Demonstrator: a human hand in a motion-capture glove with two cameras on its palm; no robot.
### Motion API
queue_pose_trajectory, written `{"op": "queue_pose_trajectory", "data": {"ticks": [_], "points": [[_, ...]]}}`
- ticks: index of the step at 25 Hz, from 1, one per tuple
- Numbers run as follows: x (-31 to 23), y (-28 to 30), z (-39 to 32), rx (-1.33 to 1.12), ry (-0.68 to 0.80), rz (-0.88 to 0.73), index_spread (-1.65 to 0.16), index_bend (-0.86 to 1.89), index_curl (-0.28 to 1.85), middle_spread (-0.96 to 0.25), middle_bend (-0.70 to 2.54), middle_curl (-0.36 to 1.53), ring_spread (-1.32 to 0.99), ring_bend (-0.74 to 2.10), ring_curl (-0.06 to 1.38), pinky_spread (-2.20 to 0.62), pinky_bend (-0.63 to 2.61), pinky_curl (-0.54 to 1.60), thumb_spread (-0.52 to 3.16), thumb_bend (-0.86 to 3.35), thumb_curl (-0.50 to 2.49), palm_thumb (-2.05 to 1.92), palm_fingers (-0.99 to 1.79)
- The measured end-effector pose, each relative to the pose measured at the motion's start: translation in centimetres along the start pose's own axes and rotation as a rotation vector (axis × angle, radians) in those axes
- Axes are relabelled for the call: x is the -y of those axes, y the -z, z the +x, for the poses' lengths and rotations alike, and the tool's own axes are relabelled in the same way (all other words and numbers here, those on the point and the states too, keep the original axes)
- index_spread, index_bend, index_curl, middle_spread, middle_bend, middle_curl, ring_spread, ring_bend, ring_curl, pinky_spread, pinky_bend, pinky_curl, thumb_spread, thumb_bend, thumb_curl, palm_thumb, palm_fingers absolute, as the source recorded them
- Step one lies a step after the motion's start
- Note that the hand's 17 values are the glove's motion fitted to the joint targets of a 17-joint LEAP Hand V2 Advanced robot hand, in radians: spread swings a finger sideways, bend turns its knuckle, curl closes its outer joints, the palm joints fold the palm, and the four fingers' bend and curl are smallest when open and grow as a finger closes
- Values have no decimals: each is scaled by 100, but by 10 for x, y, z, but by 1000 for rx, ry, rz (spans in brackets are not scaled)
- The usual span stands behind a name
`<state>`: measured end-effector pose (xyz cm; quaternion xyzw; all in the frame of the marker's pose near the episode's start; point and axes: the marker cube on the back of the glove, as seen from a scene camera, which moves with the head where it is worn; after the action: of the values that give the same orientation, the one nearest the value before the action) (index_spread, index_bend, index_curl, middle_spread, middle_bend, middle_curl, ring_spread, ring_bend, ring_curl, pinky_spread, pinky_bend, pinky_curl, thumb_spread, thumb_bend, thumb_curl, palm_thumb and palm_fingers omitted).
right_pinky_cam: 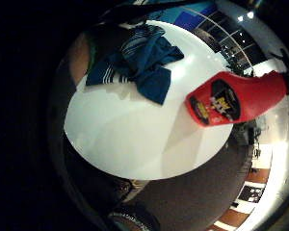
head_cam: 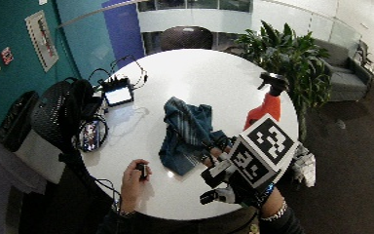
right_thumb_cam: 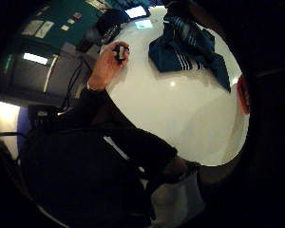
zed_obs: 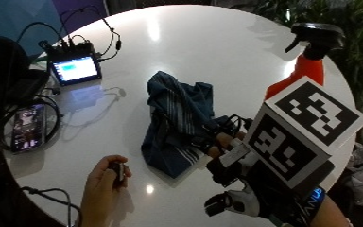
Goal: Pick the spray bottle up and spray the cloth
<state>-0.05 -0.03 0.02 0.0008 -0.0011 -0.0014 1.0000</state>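
A rumpled blue cloth (zed_obs: 175,120) with white stripes lies near the middle of the round white table (zed_obs: 219,47). To its right, near the table's edge, a red spray bottle (zed_obs: 307,68) with a black trigger head stands upright. My gloved right hand (zed_obs: 225,146) hovers over the near side of the table, just beside the cloth's near right corner. Its fingers are loosely bent and hold nothing. The bottle stands apart from it, farther back and to the right. In the little finger side palm view the bottle (right_pinky_cam: 236,101) looms large beside the cloth (right_pinky_cam: 135,62).
The person's bare left hand (zed_obs: 103,182) rests on the table's near edge and holds a small black device (zed_obs: 116,171). A small lit screen (zed_obs: 76,70) with cables and a phone (zed_obs: 27,122) lie at the left. A plant (head_cam: 284,48) stands behind the bottle.
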Motion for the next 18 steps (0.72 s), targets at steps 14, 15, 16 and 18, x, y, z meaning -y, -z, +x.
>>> {"op": "queue_pose_trajectory", "data": {"ticks": [14,15,16,18], "points": [[1,-2,3,0,-17,-5,-41,24,22,-12,18,16,-9,27,16,24,30,19,81,1,14,20,42],[1,-2,4,-1,-20,2,-42,23,23,-13,18,16,-9,27,16,25,30,20,83,0,15,20,42],[1,-1,5,-1,-23,12,-42,23,23,-13,18,17,-9,26,17,25,29,20,84,0,15,20,42],[3,1,7,-2,-31,36,-43,23,24,-13,17,17,-9,27,17,26,29,21,87,-1,16,21,43]]}}
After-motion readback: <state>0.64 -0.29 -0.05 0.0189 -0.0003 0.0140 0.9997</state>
